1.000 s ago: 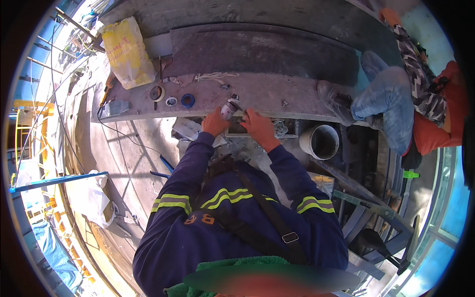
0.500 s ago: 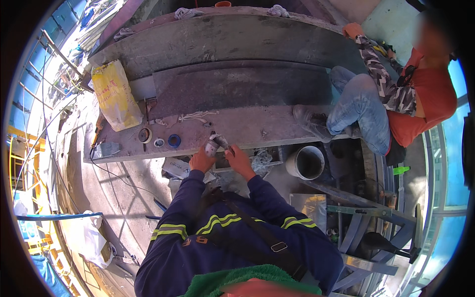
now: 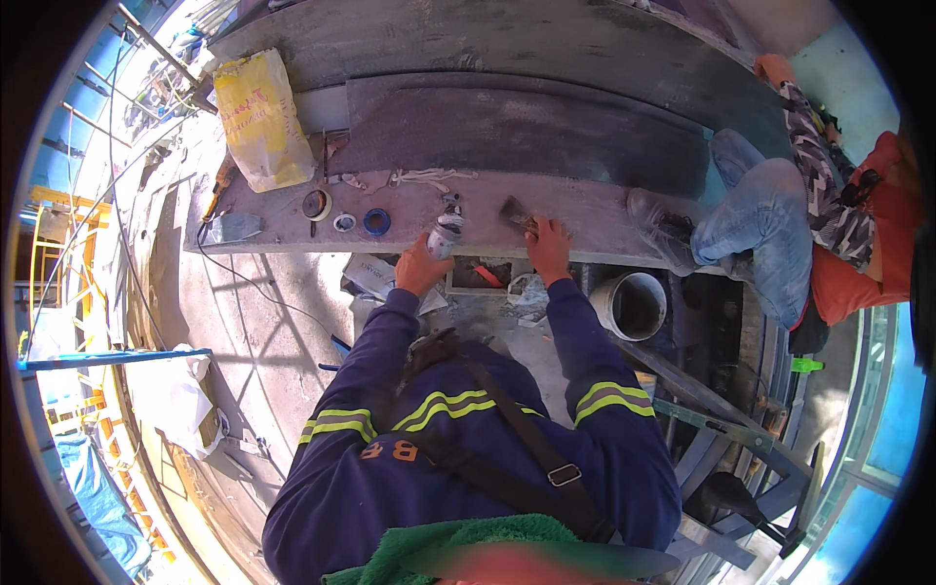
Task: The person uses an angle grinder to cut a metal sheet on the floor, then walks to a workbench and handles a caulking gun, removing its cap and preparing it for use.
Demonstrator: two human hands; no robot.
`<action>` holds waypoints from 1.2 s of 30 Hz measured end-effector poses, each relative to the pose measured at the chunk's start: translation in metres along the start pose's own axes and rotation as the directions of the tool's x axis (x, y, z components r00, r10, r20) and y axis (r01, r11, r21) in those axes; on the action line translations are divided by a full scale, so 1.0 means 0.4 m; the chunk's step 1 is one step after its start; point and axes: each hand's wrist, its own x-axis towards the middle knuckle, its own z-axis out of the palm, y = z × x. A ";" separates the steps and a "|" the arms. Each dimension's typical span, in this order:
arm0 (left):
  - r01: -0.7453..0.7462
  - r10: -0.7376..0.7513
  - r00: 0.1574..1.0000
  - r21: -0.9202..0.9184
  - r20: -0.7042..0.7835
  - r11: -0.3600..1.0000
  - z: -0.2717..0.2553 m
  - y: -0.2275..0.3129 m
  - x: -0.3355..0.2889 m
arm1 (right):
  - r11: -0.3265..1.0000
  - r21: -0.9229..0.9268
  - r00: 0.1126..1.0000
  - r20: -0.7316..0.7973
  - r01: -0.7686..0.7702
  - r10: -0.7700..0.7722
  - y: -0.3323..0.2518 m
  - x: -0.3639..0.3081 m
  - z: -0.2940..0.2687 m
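Observation:
My left hand (image 3: 423,267) is wrapped round a small, pale pinkish cylinder (image 3: 446,234), held over the front edge of the concrete ledge (image 3: 468,214). Grey pieces show at its far end; its exact kind is unclear. To the right, apart from it, my right hand (image 3: 549,249) is closed on a putty knife (image 3: 515,210), whose dark, broad blade points away to the left, low over the ledge. My fingers hide most of its handle. Left of my hands, a blue tape roll (image 3: 376,222), a small white ring (image 3: 344,223) and a larger pale roll (image 3: 316,205) lie on the ledge.
A yellow-and-white bag (image 3: 261,122) stands at the ledge's left, near an orange-handled tool (image 3: 220,182) with a cord. A bucket (image 3: 632,306) of grey material sits right of me. Beyond it is a steel frame (image 3: 721,424). A co-worker's jeans-clad leg (image 3: 756,214) rests at right.
My hands have moved apart: the right one carried the putty knife from the cylinder rightward over the ledge. The left still holds the cylinder. The view has shifted, with the bench now higher in it.

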 end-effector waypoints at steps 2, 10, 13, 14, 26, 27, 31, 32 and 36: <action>-0.041 0.041 0.999 -0.084 0.005 0.996 -0.015 -0.007 -0.005 | 0.997 -0.070 0.995 -0.090 0.043 -0.049 -0.027 0.011 0.013; -0.098 0.092 0.995 -0.194 -0.041 0.976 -0.089 0.006 -0.043 | 0.677 0.733 0.986 0.053 0.070 -0.159 -0.299 -0.007 -0.094; -0.091 0.086 0.996 -0.179 -0.039 0.980 -0.104 0.016 -0.052 | 0.694 0.703 0.979 -0.018 0.158 -0.205 -0.372 -0.003 -0.110; -0.089 0.082 0.996 -0.190 -0.044 0.978 -0.107 0.016 -0.051 | 0.733 0.667 0.982 0.010 0.133 -0.187 -0.383 -0.003 -0.113; 0.026 -0.052 0.983 -0.151 -0.174 0.988 -0.158 -0.052 -0.158 | 0.749 0.450 0.842 -0.010 0.486 -0.540 -0.491 0.025 -0.095; 0.049 -0.073 0.983 -0.142 -0.169 0.989 -0.168 -0.054 -0.175 | 0.749 0.451 0.833 0.024 0.485 -0.553 -0.506 0.023 -0.098; 0.135 -0.166 0.968 -0.169 -0.188 0.976 -0.203 -0.084 -0.232 | 0.716 0.478 0.792 0.066 0.509 -0.607 -0.578 0.001 -0.109; 0.142 -0.179 0.962 -0.181 -0.208 0.973 -0.211 -0.095 -0.245 | 0.704 0.516 0.785 0.091 0.489 -0.612 -0.596 -0.004 -0.114; 0.178 -0.230 0.941 -0.212 -0.249 0.961 -0.244 -0.114 -0.288 | 0.681 0.574 0.765 0.138 0.455 -0.629 -0.673 -0.014 -0.127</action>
